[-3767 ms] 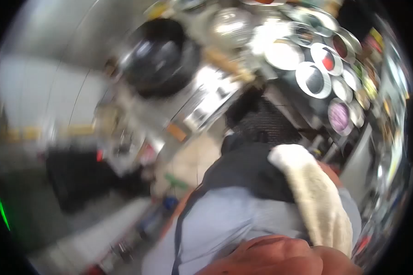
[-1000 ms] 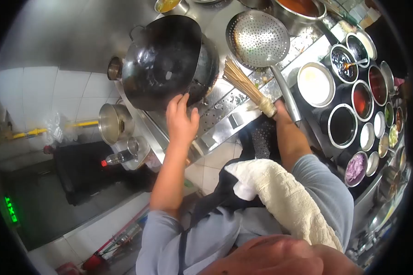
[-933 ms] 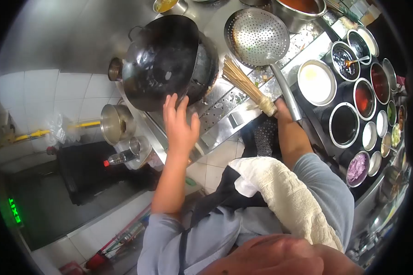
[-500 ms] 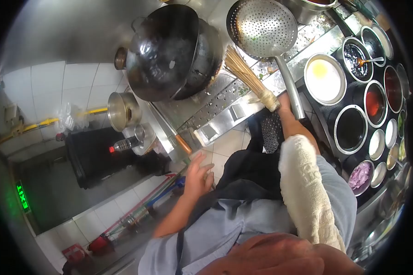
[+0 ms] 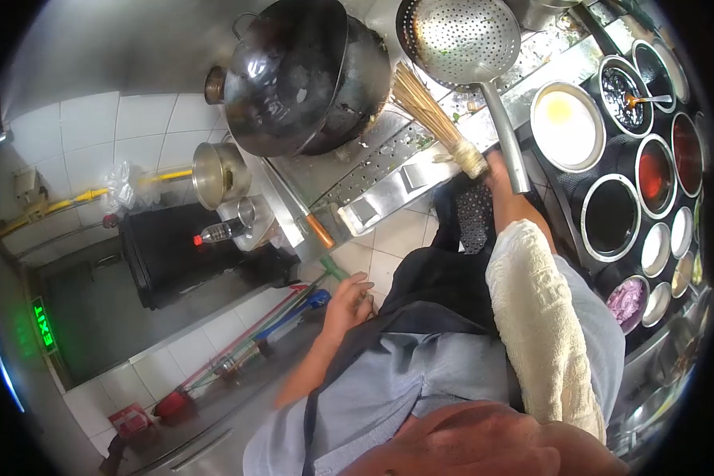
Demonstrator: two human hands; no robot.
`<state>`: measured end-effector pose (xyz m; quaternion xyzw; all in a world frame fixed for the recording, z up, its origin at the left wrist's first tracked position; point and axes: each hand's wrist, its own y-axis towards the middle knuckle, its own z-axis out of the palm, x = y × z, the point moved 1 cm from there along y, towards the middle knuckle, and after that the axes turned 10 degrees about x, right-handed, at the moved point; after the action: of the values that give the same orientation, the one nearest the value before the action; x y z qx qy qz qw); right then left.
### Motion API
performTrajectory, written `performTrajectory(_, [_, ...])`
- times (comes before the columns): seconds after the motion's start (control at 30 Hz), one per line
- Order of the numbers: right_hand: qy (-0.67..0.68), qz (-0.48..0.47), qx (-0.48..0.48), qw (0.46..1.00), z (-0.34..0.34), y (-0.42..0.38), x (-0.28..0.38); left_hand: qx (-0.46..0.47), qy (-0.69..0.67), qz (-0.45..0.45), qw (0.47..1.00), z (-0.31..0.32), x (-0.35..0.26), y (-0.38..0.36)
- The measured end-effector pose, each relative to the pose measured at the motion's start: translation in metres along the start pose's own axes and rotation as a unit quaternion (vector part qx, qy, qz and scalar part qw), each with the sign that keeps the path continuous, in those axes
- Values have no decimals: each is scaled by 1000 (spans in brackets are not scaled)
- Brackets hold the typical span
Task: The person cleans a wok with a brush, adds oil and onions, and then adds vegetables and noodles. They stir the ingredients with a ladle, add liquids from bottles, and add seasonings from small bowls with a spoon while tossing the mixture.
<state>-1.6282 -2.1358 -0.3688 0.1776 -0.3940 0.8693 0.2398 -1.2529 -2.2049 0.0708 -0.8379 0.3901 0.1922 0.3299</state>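
Observation:
My left hand (image 5: 349, 306) hangs in front of my apron with nothing in it, its fingers loosely bent and a little apart. Above it, the wooden handle (image 5: 320, 231) of a long metal tool sticks out past the stove edge. My right hand (image 5: 497, 168) is at the stove's front edge, mostly hidden below the bound end of a bamboo wok brush (image 5: 438, 111) and the handle of a large perforated strainer (image 5: 460, 40). Its fingers are out of sight, so I cannot tell what they hold. A cream towel (image 5: 535, 317) covers my right forearm.
A dark wok (image 5: 285, 75) leans on its side on the stove. At the right stand several seasoning pots, among them a pot of white contents (image 5: 567, 127), a pot of dark liquid (image 5: 611, 217) and chopped onion (image 5: 627, 300). A steel pot (image 5: 218, 176) and a bottle (image 5: 219, 232) are at the left.
My left hand has moved slightly down and right towards my apron, its fingers more bent. My right hand stays by the brush and strainer handle. The whole view has shifted a little.

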Motion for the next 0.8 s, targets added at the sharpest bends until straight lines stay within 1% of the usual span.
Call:
performTrajectory(0.03, [13,18,24,999,-33,26,-21,2,2,-1,1000,-2,0,-3])
performTrajectory(0.1, [-18,4,11,1000,-16,14,2,-3,20,-27,999,-2,1,-4])
performTrajectory(0.13, [-48,-5,11,999,-11,11,7,-1,20,-32,999,-1,2,-10])
performTrajectory(0.2, [-165,-47,18,985,-3,12,15,4,28,-51,998,3,9,-13])
performTrajectory(0.23, [-265,-87,23,960,4,10,16,8,28,-52,998,7,17,-18])
performTrajectory(0.27, [-371,-139,28,918,10,9,19,25,19,-74,997,13,26,-22])
performTrajectory(0.3, [-466,-193,38,863,16,7,21,43,10,-96,994,20,36,-24])
performTrajectory(0.33, [-533,-240,47,810,27,3,21,44,9,-96,994,25,39,-24])
performTrajectory(0.37, [-569,-267,56,776,38,-10,23,64,0,-94,993,30,41,-25])
performTrajectory(0.4, [-569,-266,55,776,49,-27,34,84,-9,-91,992,33,41,-25])
performTrajectory(0.47, [-717,-186,52,670,74,-81,59,101,-22,-91,990,29,23,-14])
performTrajectory(0.5, [-676,-238,31,697,71,-89,56,117,-35,-93,988,27,17,-7])
performTrajectory(0.53, [-677,-238,31,696,69,-94,53,117,-36,-92,988,27,16,-3])
performTrajectory(0.6, [-673,-88,2,734,50,-100,41,114,-27,-87,989,29,12,5])
performTrajectory(0.63, [-718,-37,53,693,37,-102,35,112,-32,-85,990,31,11,9])
performTrajectory(0.67, [-723,-39,52,688,27,-109,29,111,-37,-70,991,32,10,12])
performTrajectory(0.73, [-751,6,210,626,11,-129,25,105,-54,-52,992,35,3,22])
performTrajectory(0.8, [-797,30,294,527,6,-154,30,98,-56,-17,993,33,-17,32])
